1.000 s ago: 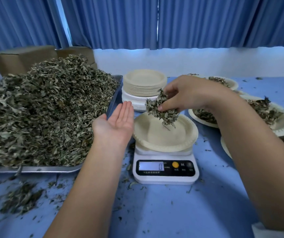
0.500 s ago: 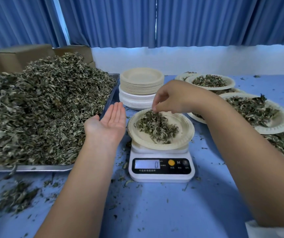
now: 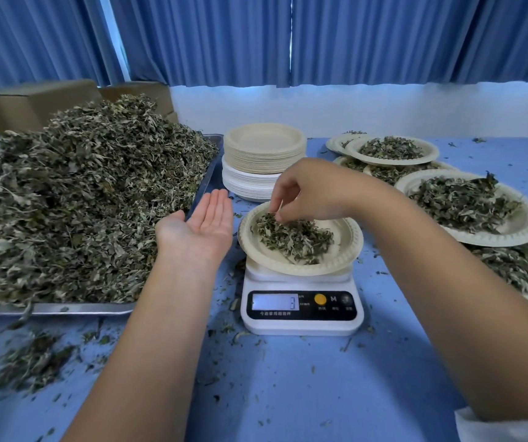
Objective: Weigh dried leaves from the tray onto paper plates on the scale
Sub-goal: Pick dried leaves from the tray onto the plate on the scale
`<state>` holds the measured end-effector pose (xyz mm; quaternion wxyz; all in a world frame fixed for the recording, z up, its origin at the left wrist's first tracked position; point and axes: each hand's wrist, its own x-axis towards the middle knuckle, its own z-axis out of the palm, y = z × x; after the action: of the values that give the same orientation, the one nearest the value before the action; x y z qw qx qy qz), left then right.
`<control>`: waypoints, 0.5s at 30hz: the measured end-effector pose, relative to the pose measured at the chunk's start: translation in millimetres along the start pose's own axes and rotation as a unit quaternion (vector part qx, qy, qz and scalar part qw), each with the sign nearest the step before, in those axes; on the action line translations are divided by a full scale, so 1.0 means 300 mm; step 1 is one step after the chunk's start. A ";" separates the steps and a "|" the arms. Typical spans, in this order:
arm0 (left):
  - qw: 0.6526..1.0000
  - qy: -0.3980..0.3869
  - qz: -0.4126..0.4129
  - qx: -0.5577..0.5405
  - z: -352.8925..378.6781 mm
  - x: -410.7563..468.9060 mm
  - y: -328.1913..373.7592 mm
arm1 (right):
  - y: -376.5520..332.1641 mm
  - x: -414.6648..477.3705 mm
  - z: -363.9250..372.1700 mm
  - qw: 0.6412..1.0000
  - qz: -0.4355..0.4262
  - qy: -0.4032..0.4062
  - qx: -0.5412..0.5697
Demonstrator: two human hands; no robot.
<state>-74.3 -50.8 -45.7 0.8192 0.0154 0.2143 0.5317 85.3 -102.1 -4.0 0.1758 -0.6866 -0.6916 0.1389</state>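
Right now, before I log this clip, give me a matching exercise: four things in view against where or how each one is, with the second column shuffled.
Column 1
1. left hand
2. right hand
3. stack of empty plates
4. tray

Column 2
A. heaped with dried leaves
B. palm up, fingers straight, holding nothing, left of the scale
C. fingertips pinch at the leaf portion on the plate that sits on the scale
D. behind the scale, top one bare

Pairs: 1-B, 2-C, 3-D, 4-A
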 end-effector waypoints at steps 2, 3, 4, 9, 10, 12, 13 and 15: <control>1.000 -0.001 0.000 0.002 0.001 -0.001 0.000 | 0.000 0.001 -0.001 1.000 -0.003 0.024 0.010; 1.000 -0.001 -0.001 0.003 0.001 -0.001 0.000 | 0.000 0.001 0.000 0.999 -0.005 0.031 0.017; 1.000 -0.001 -0.001 0.004 0.001 -0.001 0.000 | -0.001 0.002 0.003 0.999 -0.007 0.037 0.023; 1.000 -0.002 -0.003 0.008 0.002 -0.002 0.001 | 0.000 0.020 0.022 0.995 -0.015 0.084 0.054; 1.000 -0.002 -0.003 0.009 0.002 -0.001 0.001 | 0.000 0.022 0.024 0.994 -0.014 0.089 0.057; 1.000 -0.002 -0.004 0.011 0.002 -0.001 0.000 | 0.002 0.026 0.028 0.994 -0.014 0.094 0.060; 1.000 -0.002 -0.005 0.012 0.002 -0.001 0.000 | 0.003 0.028 0.029 0.994 -0.015 0.095 0.060; 1.000 -0.002 -0.006 0.013 0.002 0.000 0.000 | 0.003 0.030 0.032 0.993 -0.018 0.098 0.059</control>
<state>-74.1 -50.7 -45.1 0.8223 0.0255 0.2200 0.5241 82.0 -92.5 -12.7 0.2850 -0.6726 -0.6743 0.1081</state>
